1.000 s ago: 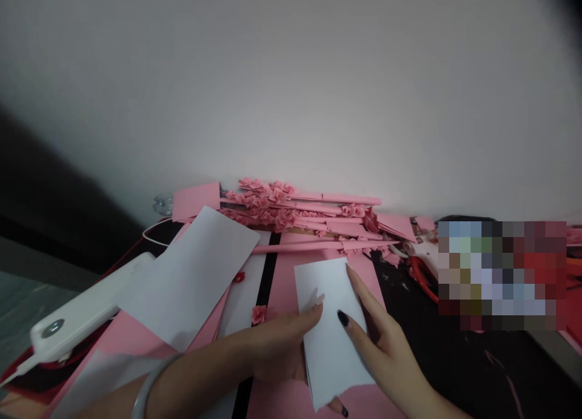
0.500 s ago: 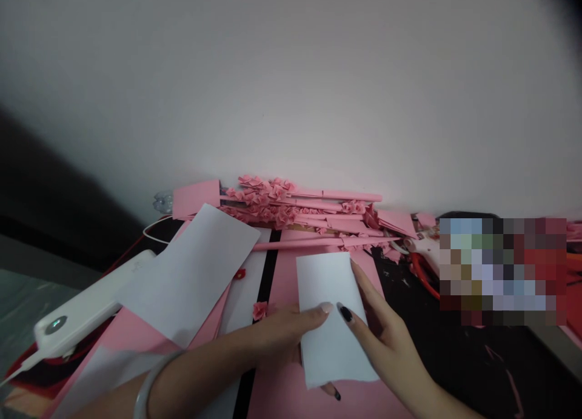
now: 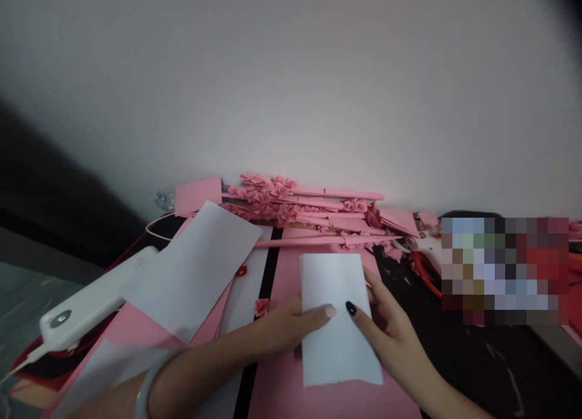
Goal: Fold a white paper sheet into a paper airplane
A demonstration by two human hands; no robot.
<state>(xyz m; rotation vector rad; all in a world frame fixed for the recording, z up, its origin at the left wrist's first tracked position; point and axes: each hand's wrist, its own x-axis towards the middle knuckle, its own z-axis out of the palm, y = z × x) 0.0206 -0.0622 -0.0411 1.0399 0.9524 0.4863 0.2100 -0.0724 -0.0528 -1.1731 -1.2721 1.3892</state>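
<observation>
Between both hands is a folded white sheet of paper (image 3: 339, 352), held upright above a pink sheet (image 3: 277, 370) on the table. My left hand (image 3: 291, 325) grips its left edge, thumb on the front face, fingers hidden behind. On the right edge, my right hand (image 3: 386, 319) is closed the same way, its dark-nailed thumb resting on the front near the other thumb. A small pink paper flower (image 3: 262, 307) lies just beyond my left wrist. Left of that, a loose white sheet (image 3: 195, 273) rests over pink paper.
Pink paper flowers (image 3: 268, 194) and rolled pink stems lie along the wall. A white corded device (image 3: 95, 298) is at the left. A red paper bit (image 3: 242, 271) sits mid-table. Red-handled scissors (image 3: 425, 273) lie at the right, beside a blurred-out patch.
The folded paper has shifted slightly right and now stands straighter toward me. My left fingertips, which showed below its bottom edge, are now hidden behind it.
</observation>
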